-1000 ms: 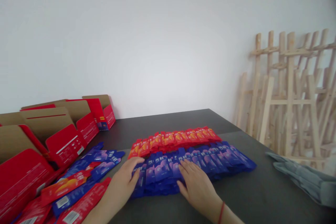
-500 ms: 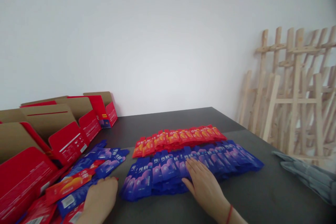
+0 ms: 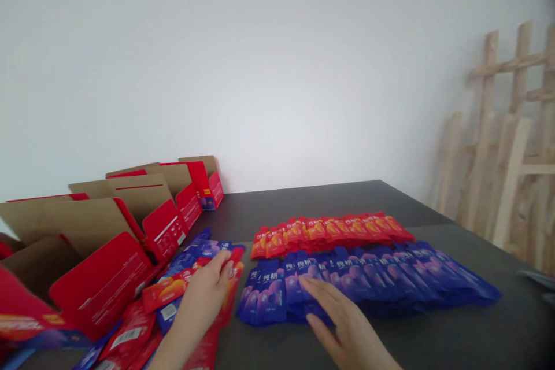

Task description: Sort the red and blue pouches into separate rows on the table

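Observation:
My left hand [image 3: 212, 283] is closed on a red packet [image 3: 234, 280] with an orange fruit print, held upright by its top edge. Below it lies a loose pile of red and blue packets [image 3: 169, 309]. My right hand [image 3: 336, 321] is open, its fingers stretched over the near edge of a row of overlapping blue packets [image 3: 390, 277]. Whether its fingertips press on them I cannot tell. Behind the blue row lies a row of overlapping red packets [image 3: 329, 231].
Several open red cardboard boxes [image 3: 104, 283] with brown insides stand along the left. The dark table [image 3: 312, 193] reaches back to a white wall. Wooden easels [image 3: 511, 144] lean at the right. A grey cloth-like thing [image 3: 537, 278] shows at the right edge.
My left hand has risen from the loose pile and now holds a red packet. My right hand stays by the blue row. The view has turned left, bringing more boxes in.

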`<state>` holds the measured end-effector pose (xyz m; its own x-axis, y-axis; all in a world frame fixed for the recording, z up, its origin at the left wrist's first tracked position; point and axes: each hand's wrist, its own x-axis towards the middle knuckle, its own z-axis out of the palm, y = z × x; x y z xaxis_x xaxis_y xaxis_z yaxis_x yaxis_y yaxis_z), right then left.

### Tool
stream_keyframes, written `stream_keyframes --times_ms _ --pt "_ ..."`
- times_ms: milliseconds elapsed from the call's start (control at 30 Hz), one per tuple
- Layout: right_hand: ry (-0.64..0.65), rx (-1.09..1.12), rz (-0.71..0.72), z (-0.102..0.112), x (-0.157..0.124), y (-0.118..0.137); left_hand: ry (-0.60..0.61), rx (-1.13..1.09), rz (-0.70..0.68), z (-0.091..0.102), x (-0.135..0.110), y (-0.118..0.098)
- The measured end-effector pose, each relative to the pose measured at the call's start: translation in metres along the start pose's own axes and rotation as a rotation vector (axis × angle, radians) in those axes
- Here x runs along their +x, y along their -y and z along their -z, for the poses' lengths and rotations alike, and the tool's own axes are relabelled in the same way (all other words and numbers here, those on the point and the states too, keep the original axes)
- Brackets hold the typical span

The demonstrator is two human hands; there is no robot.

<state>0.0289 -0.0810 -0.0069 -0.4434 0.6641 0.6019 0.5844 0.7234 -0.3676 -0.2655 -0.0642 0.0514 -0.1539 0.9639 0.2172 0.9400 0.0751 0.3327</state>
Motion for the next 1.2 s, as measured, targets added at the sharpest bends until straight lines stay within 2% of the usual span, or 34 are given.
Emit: stream_keyframes --times_ms 100,200,267,400,467,533,633,733,800,867,933,1000,1100,1133,1200 --pt "0.060 0.428 -0.155 -0.020 0.017 0.027 -0.043 -0.574 -0.079 0.003 -0.006 -0.018" --pt "0.167 0.950 -0.295 -0.042 0.036 0.053 0.104 -1.109 -0.008 -0.009 -0.016 -0.037" --pt "0.269 1.195 -0.393 -0.054 0.045 0.066 0.154 -1.318 0.051 -0.019 -0.022 -0.046" --pt "0.408 1.385 -0.635 -0.068 0.048 0.077 0.278 -1.438 0.065 -0.025 -0.024 -0.043" --pt "0.448 1.415 -0.671 -0.072 0.045 0.078 0.356 -1.397 0.052 -0.023 -0.020 -0.034" --pt "0.490 1.426 -0.671 -0.074 0.043 0.078 0.373 -1.329 0.046 -0.022 -0.015 -0.023" --pt "0.484 1.367 -0.658 -0.078 0.043 0.080 0.303 -1.241 0.043 -0.022 -0.010 -0.012" --pt "0.448 1.225 -0.633 -0.080 0.048 0.081 0.150 -1.164 0.022 -0.024 -0.010 -0.009" --pt "0.366 1.012 -0.559 -0.077 0.051 0.080 0.046 -1.114 -0.011 -0.026 -0.009 -0.009" --pt "0.229 0.678 -0.405 -0.069 0.054 0.078 0.008 -1.105 -0.025 -0.029 -0.006 -0.009" --pt "0.128 0.313 -0.191 -0.058 0.058 0.075 0.021 -1.176 -0.003 -0.033 -0.002 -0.009" --pt "0.130 0.027 0.064 -0.048 0.061 0.072 0.050 -1.307 0.039 -0.039 0.002 -0.009" --pt "0.171 -0.205 0.411 -0.046 0.063 0.066 0.139 -1.468 0.092 -0.048 0.005 -0.013" --pt "0.163 -0.247 0.465 -0.049 0.063 0.064 0.182 -1.499 0.101 -0.051 0.005 -0.016" --pt "0.132 -0.302 0.474 -0.055 0.064 0.058 0.267 -1.532 0.102 -0.057 0.009 -0.022"
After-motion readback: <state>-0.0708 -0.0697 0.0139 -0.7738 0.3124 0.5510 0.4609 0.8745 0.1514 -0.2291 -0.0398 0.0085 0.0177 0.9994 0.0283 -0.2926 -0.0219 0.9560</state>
